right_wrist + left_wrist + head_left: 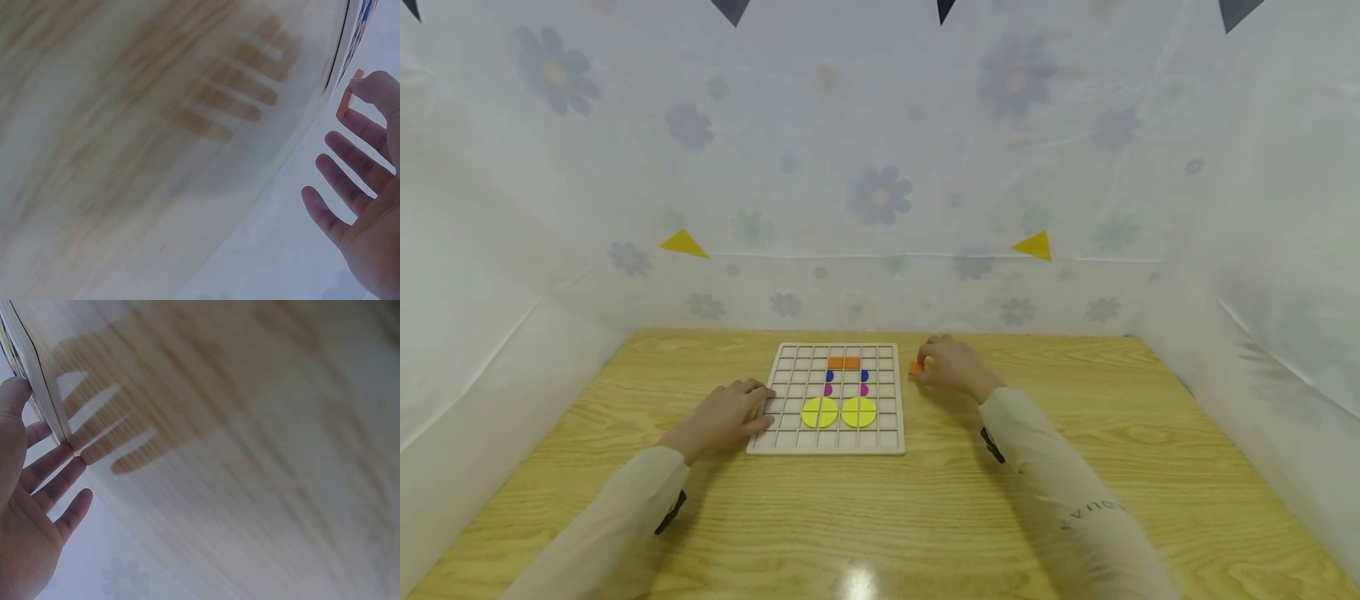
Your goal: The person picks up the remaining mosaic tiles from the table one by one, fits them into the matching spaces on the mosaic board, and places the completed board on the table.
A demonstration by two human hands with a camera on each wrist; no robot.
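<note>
A pale grid board [790, 400] lies on the wooden table with coloured pieces in its squares. Two orange pieces [844, 363] sit side by side near its top, above blue half-circles [830, 377], magenta half-circles [828, 390] and two yellow circles [859, 412]. My left hand [722, 415] rests at the board's left edge, thumb and fingers touching it; the left wrist view shows its fingers [59, 481] mostly straight. Right of the board, my right hand [953, 367] pinches an orange piece [350, 95] between thumb and index finger, the other fingers extended.
The wooden table [865, 517] spreads around the board. White flower-patterned sheeting [880, 283] rises behind the table's far edge, with more sheeting on both sides. Two yellow triangles [685, 243] show against the back sheet.
</note>
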